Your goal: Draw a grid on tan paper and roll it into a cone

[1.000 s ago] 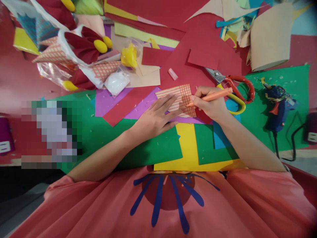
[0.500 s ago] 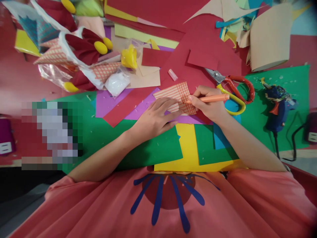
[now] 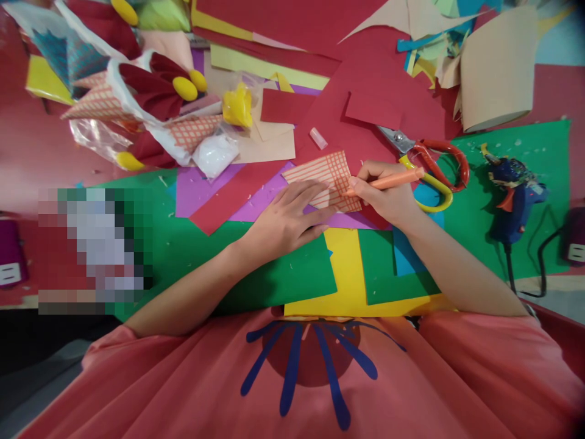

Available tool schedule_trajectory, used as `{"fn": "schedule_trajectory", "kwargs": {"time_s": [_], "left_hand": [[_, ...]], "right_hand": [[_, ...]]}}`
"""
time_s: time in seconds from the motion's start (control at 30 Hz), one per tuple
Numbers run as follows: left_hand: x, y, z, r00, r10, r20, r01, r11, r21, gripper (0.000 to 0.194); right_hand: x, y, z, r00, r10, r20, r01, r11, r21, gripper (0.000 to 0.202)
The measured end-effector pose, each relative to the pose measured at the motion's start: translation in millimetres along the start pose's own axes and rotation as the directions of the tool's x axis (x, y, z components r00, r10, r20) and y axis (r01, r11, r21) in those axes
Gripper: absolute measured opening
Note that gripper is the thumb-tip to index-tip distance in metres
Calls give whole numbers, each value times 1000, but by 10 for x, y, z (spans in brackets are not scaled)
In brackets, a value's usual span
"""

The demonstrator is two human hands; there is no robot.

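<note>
A pale piece of paper (image 3: 315, 171) lies on the purple and red sheets in front of me. Orange stripes run along it, and crossing lines form a grid at its right end. My left hand (image 3: 290, 210) rests flat on its lower left part, fingers stretched out. In a writing grip, my right hand (image 3: 386, 194) is closed on an orange marker (image 3: 397, 178), whose tip is at the gridded end. A small pink marker cap (image 3: 319, 138) lies just above the paper. Scissors (image 3: 429, 161) with red and yellow handles lie beyond my right hand.
A blue glue gun (image 3: 514, 201) with a black cord lies on the green sheet (image 3: 479, 256) at right. Paper cones (image 3: 137, 103) with white trim and yellow ovals crowd the upper left. A beige paper cylinder (image 3: 498, 70) stands at upper right. Yellow material in plastic (image 3: 237, 105) lies left of centre.
My right hand has shifted the marker's tip slightly downward along the paper's gridded end. The left hand stays in place on the paper.
</note>
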State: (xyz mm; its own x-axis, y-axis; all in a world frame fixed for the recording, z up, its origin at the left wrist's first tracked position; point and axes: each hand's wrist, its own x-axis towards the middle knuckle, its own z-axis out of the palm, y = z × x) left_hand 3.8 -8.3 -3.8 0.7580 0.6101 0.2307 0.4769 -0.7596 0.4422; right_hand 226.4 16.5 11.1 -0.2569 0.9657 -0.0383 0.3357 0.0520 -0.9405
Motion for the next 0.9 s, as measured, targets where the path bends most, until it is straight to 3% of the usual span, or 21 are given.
{"fn": "schedule_trajectory", "kwargs": {"time_s": [0.2, 0.4, 0.6, 0.9], "left_hand": [[1, 5, -6, 1000, -6, 16, 6, 1000, -2, 32], [-6, 3, 6, 1000, -22, 17, 22, 999, -26, 32], [-1, 8, -3, 1000, -12, 16, 12, 1000, -1, 33], [0, 10, -1, 1000, -12, 12, 11, 1000, 15, 32]], "right_hand": [[-5, -14, 1, 999, -48, 2, 48, 998, -50, 30], [-8, -21, -1, 995, -22, 97, 21, 1000, 14, 29], [-14, -12, -1, 1000, -2, 9, 2, 999, -53, 31], [-5, -53, 15, 995, -41, 88, 47, 997, -65, 31]]}}
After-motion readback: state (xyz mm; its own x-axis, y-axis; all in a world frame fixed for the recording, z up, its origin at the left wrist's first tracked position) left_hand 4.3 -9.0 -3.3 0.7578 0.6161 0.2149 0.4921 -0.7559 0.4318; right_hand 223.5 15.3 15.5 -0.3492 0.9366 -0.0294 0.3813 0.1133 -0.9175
